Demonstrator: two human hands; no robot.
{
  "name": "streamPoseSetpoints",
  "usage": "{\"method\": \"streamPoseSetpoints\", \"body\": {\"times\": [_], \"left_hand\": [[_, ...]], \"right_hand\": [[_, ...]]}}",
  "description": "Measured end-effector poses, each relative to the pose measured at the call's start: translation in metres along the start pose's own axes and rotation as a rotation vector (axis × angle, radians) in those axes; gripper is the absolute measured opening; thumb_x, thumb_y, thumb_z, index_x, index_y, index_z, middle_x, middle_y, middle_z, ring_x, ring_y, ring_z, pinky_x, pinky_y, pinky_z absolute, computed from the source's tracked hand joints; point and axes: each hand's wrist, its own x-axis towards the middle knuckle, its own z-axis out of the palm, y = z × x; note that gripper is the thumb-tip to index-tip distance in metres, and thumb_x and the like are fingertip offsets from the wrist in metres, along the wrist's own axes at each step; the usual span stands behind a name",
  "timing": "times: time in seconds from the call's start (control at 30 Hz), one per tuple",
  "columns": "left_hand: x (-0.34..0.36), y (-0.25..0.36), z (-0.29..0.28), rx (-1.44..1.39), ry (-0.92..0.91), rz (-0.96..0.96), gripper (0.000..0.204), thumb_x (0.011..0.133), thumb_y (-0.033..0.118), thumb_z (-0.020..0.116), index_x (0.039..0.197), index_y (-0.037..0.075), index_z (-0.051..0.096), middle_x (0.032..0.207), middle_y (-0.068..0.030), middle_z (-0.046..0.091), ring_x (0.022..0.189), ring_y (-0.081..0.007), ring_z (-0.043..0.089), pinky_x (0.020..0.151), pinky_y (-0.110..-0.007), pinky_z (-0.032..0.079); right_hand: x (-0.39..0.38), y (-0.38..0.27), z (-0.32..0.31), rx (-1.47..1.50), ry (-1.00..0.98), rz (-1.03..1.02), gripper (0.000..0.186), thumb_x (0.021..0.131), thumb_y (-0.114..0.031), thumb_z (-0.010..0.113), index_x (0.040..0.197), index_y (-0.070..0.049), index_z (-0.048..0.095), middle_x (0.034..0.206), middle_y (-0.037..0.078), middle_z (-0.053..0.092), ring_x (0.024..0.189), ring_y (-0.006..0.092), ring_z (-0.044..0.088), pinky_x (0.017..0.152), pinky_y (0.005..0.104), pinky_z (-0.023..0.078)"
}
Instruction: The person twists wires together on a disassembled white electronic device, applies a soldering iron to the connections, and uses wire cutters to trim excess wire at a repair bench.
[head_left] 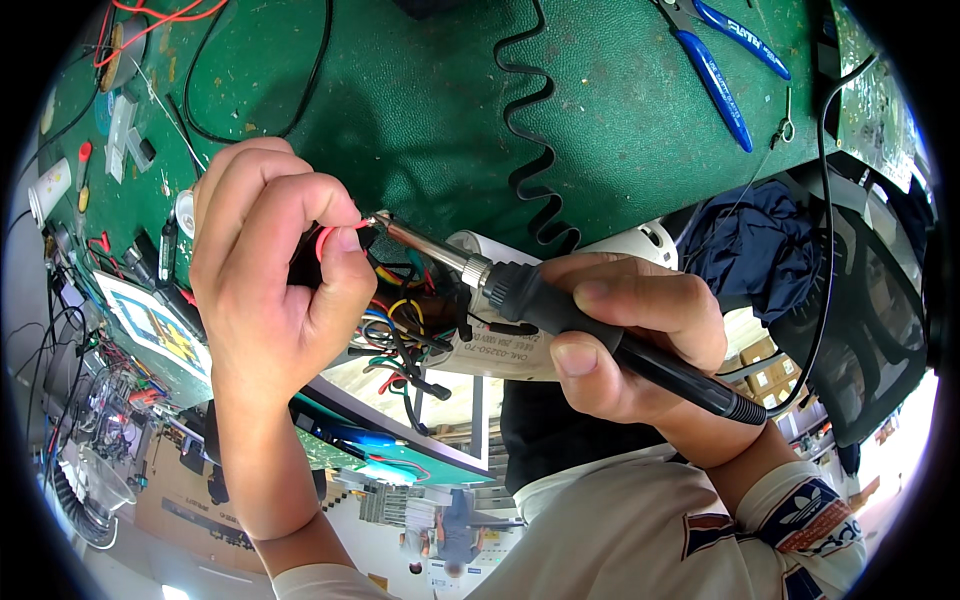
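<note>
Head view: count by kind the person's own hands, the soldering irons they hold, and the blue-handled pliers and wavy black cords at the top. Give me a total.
Hands: 2, the left hand and the right hand
Soldering iron: 1, in the right hand
Blue-handled pliers: 1 pair
Wavy black cord: 1
Total: 5

R hand [650, 335] grips soldering iron [540, 303], tip nr red wire [321, 243] in L hand [275, 265].
</note>
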Motion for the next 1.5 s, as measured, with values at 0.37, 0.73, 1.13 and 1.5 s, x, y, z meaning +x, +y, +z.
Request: {"method": "streamPoseSetpoints", "body": {"times": [0.37,0.73,1.13,1.5], "left_hand": [[-0.002,-0.001,0.0,0.006,-0.002,-0.006,0.013,0.072,0.008,0.07,0.082,0.005,0.063,0.085,-0.0097,0.057,0.088,-0.0313,0.06,0.081,-0.04,0.047],[-0.002,-0.001,-0.001,0.009,-0.005,-0.009,0.013,0.071,0.007,0.07,0.082,0.005,0.063,0.085,-0.0096,0.057,0.088,-0.0315,0.06,0.081,-0.04,0.047],[-0.002,-0.002,-0.002,0.007,-0.007,0.0,0.014,0.071,0.005,0.069,0.082,0.005,0.063,0.085,-0.0097,0.057,0.088,-0.0316,0.059,0.08,-0.04,0.048],[-0.002,-0.002,-0.001,0.009,-0.008,0.012,0.013,0.073,0.007,0.07,0.083,0.004,0.063,0.085,-0.01,0.058,0.088,-0.0319,0.06,0.08,-0.04,0.048]], "right_hand": [[0.006,0.007,0.015,-0.025,0.178,-0.205,0.035,0.072,0.003,0.081,0.101,0.004,0.062,0.079,0.012,0.066,0.073,0.0337,0.074,0.066,0.0398,0.063],[0.009,0.006,0.018,-0.096,0.198,-0.281,0.028,0.07,0.006,0.079,0.094,0.005,0.064,0.077,0.012,0.065,0.07,0.0326,0.073,0.059,0.0374,0.062],[0.009,0.006,0.016,0.01,0.212,-0.189,0.029,0.073,0.002,0.081,0.097,0.005,0.064,0.077,0.013,0.066,0.071,0.0326,0.073,0.064,0.0384,0.062],[0.007,0.008,0.016,0.045,0.22,-0.173,0.03,0.074,0.0,0.081,0.098,0.005,0.064,0.078,0.015,0.067,0.07,0.032,0.073,0.066,0.0377,0.062]]}}
